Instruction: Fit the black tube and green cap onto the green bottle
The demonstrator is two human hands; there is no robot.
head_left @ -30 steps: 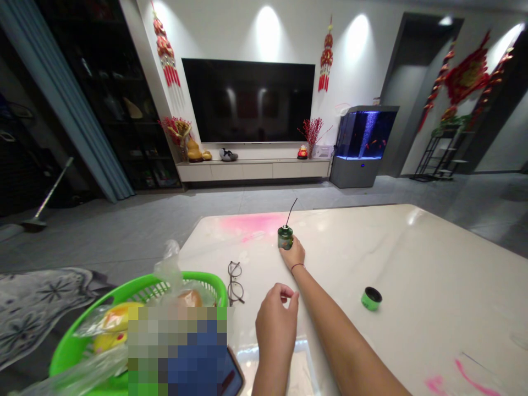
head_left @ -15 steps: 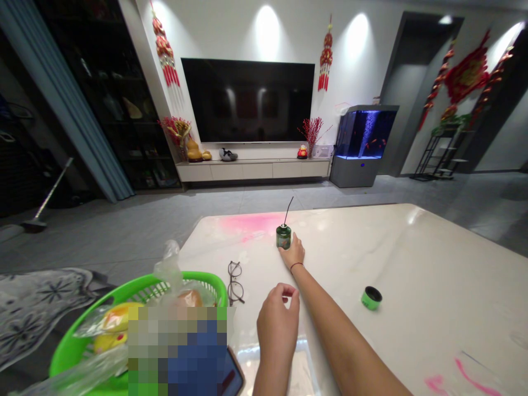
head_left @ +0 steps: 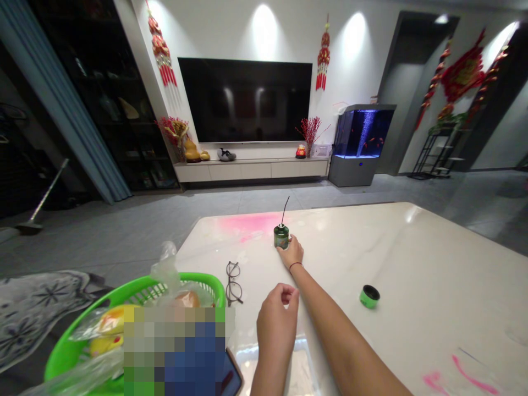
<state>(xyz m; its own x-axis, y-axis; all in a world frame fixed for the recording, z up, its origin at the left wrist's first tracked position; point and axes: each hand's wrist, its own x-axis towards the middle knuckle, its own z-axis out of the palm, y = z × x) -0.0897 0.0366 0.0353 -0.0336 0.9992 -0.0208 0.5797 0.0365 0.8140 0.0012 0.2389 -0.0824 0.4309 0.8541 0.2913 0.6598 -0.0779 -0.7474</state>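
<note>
A small dark green bottle [head_left: 281,236] with one thin black stick rising from its neck stands upright towards the far side of the pale table [head_left: 338,242]. My right hand [head_left: 291,252], with a thin band at the wrist, is at the bottle's lower right side, fingers curled around it. Nearer to me, my left hand [head_left: 277,313] hovers over the table, its fingers bent and thumb close to the fingertips; nothing shows in it. A green ring-shaped roll [head_left: 370,296] with a black inside lies to the right.
Eyeglasses [head_left: 234,283] lie left of my hands. A green basket [head_left: 214,281] with plastic-wrapped items stands at the left, beside a phone [head_left: 233,374]. Pink marks are on the tabletop. Beyond are a television [head_left: 247,102] and a fish tank [head_left: 365,135].
The whole view has shifted slightly, so things sit a little further left. My hands keep nearly the same pose, the right one still at the bottle.
</note>
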